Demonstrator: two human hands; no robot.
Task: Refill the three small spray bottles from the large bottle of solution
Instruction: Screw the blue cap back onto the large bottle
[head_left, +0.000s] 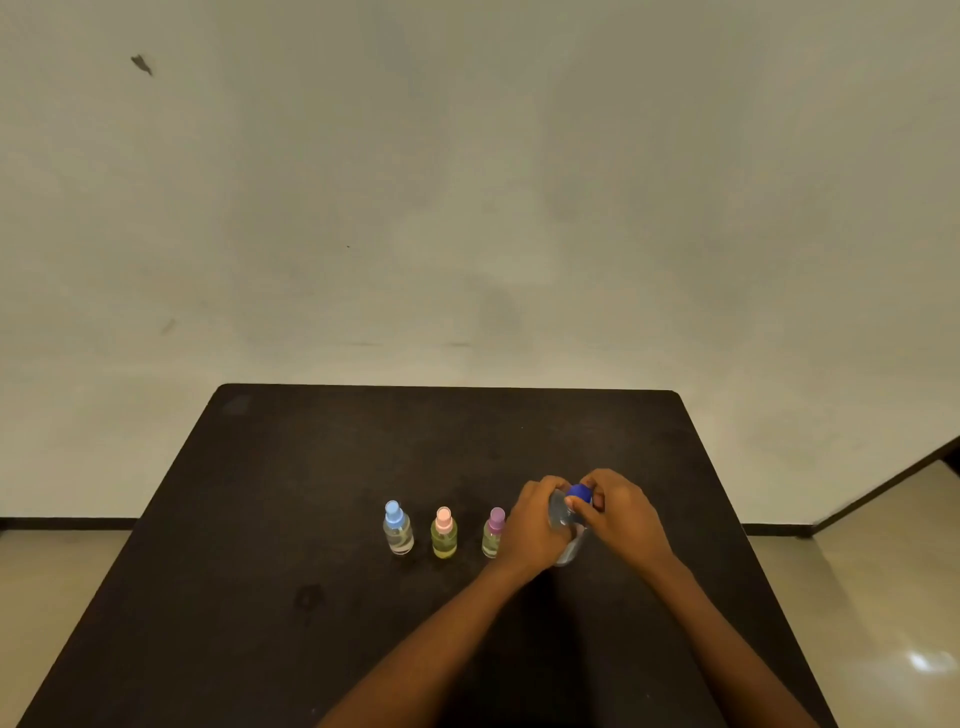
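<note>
- Gripping the large bottle (567, 550) of clear solution, a person's left hand (535, 525) is wrapping its curled fingers around the bottle's body, right of centre on the dark table (311, 467).
- The right hand (626, 517) is pinching the bottle's blue cap (580, 492) between thumb and curled fingers, and the cap is sitting on the neck.
- The bottle's base is resting on or hanging just above the tabletop; which one cannot be told.
- 3 small spray bottles are standing upright in a row just left of the left hand, each wearing its sprayer top.
- The blue-topped bottle (398, 531) is holding a little clear liquid, and the pink-topped bottle (443, 538) is holding yellowish liquid.
- The purple-topped bottle (492, 535) is standing partly hidden behind the left hand.
- A pale wall (467, 182) is rising behind the table.
</note>
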